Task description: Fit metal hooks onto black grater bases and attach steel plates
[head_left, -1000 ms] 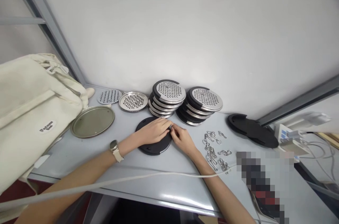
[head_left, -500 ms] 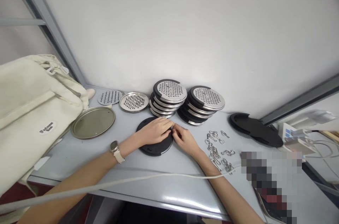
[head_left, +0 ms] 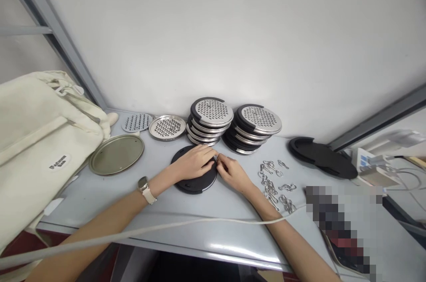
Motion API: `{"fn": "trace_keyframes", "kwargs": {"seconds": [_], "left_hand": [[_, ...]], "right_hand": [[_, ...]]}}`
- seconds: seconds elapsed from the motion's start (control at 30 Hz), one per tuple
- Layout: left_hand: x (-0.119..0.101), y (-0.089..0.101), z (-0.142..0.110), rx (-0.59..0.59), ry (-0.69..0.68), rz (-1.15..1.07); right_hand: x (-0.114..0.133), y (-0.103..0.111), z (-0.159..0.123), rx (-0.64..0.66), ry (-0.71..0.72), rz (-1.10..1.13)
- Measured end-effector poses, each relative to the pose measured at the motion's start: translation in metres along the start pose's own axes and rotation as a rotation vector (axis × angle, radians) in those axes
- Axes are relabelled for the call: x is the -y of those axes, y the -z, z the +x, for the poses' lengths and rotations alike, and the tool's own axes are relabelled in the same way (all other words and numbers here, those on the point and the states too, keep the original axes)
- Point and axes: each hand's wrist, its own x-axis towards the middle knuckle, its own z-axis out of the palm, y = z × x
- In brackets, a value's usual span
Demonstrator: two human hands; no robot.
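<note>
Our left grip (head_left: 193, 162) lies over the black disc (head_left: 199, 183), fingers bent a little and thumb near them; we cannot tell if they have hold of anything else. Our right grip (head_left: 233, 175) has its thumb and finger bent almost together at the disc's right edge, by a shiny bit (head_left: 216, 156) too small for us to tell if we pinch it. To do this well, we should press the disc down with the left hand so it does not slide, and use gentle right fingertips, since the bit looks easy to drop.

The disc lies on the table (head_left: 246, 235), right in front of us. It is round and black, with a thin silver line along its lower right edge. Our left hand hides much of it. Behind it stand two piles of graters, a left pile (head_left: 214, 112) and a right pile (head_left: 261, 119). Silver clips (head_left: 270, 185) lie well apart on the right. Off to the left are a green plate (head_left: 117, 154) and a bag (head_left: 31, 140).
</note>
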Motion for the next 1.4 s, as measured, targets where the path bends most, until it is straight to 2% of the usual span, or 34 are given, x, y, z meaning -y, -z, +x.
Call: {"fn": "trace_keyframes", "kwargs": {"seconds": [0.5,0.97,1.4], "left_hand": [[0.0019,-0.0012,0.0003,-0.002,-0.009,-0.053],[0.0005,0.0004,-0.0003,0.000,0.028,-0.142],[0.0008,-0.0010,-0.0006,-0.025,0.042,-0.085]], "right_hand": [[0.0016,0.0011,-0.0018,-0.013,-0.001,-0.026],[0.0015,0.0025,-0.0018,0.029,-0.004,-0.037],[0.0024,0.0015,-0.0028,0.010,-0.014,-0.026]]}}
